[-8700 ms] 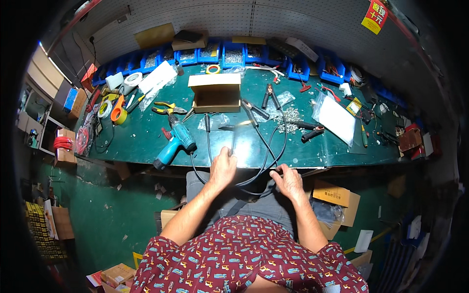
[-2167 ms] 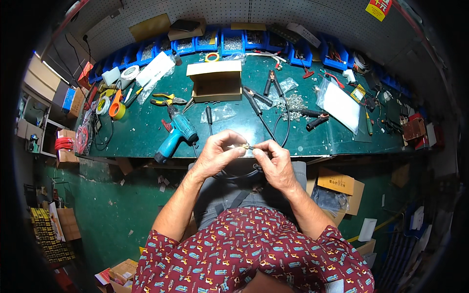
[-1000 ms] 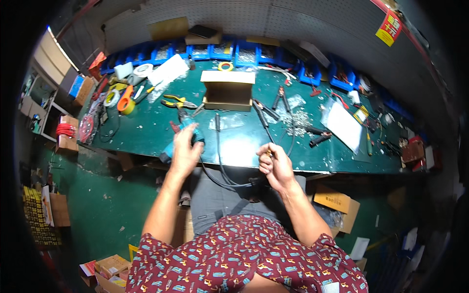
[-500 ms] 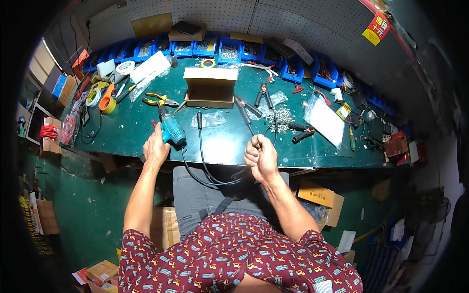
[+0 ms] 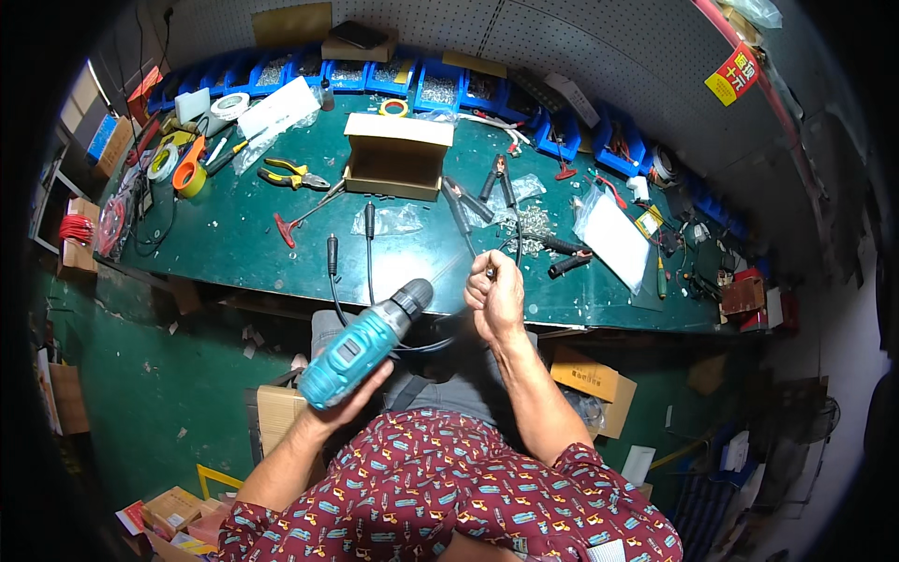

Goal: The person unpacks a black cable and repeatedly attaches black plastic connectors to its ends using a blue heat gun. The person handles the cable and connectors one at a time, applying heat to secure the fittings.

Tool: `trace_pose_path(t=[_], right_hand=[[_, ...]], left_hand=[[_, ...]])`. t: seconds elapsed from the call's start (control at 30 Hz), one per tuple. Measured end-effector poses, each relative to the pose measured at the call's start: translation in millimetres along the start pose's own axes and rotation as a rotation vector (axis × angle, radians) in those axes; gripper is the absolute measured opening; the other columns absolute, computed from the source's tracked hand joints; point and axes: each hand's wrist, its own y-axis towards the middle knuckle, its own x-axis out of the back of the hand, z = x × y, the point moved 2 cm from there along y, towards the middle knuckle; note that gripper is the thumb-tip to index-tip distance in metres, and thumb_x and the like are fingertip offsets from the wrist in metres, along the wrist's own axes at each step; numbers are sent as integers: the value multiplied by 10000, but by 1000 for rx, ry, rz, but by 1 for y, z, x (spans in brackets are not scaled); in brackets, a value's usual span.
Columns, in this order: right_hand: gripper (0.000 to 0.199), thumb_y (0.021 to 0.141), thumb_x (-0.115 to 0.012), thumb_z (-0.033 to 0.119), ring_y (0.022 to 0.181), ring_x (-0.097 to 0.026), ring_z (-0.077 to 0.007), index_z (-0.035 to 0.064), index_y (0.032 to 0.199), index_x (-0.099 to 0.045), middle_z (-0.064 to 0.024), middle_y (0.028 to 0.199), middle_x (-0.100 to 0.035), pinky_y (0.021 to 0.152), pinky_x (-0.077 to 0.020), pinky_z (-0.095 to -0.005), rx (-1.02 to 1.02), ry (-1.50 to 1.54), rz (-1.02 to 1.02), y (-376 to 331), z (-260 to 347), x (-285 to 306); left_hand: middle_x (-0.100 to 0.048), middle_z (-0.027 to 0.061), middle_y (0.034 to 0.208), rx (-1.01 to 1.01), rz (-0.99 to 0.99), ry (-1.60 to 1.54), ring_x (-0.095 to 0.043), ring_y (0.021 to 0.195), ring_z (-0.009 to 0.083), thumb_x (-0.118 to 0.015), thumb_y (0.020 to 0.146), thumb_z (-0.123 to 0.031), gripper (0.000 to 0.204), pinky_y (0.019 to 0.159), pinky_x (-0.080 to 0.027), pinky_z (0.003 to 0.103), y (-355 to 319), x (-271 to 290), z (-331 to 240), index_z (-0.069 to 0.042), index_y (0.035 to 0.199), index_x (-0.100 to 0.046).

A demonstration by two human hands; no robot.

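Observation:
My left hand grips a teal cordless drill by its handle, lifted off the bench, with its black chuck aimed up and right. My right hand is closed on the end of a black cable and holds it up in front of the bench edge, close to the drill's chuck. The cable loops down below the bench edge, and two of its black plug ends lie on the green benchtop.
An open cardboard box stands mid-bench. Pliers, a red T-handle tool, tape rolls, a pile of small metal parts, plastic bags and blue parts bins crowd the bench. Cardboard boxes sit on the floor.
My left hand picked the teal drill up from the bench and brought it down toward my lap. My right hand stayed raised, holding the cable end.

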Motion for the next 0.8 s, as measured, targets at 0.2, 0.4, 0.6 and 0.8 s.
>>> trace_pose_path(t=[0.2,0.4,0.6,0.8], right_hand=[[270,1021,-417,266,453,-255,-37,127,796,-470,61,585,-333,408,-214,-218,6,44,-54,-2,0,2],[269,1019,-408,249,465,-285,-54,106,802,-478,40,589,-354,414,-246,-233,101,-7,-48,-2,2,1],[286,1027,-379,239,459,-283,-66,102,790,-462,34,571,-337,410,-239,-235,161,-70,-45,-1,1,-1],[277,1012,-389,216,455,-325,-82,88,778,-465,-8,591,-414,421,-289,-249,387,-330,-66,-5,3,-2]], left_hand=[[-738,86,859,61,131,-168,-729,777,222,-789,889,-199,168,708,-580,350,7,-4,-30,-68,970,-723],[-724,55,892,56,155,-178,-689,805,201,-809,874,-226,217,756,-548,364,4,-3,-31,-84,1007,-713],[-741,60,920,21,188,-137,-712,838,232,-793,878,-213,196,835,-526,374,5,-2,-34,-96,1021,-727],[-744,30,985,-175,281,-38,-696,894,223,-764,889,-214,205,894,-500,400,6,4,-30,-144,1079,-731]])
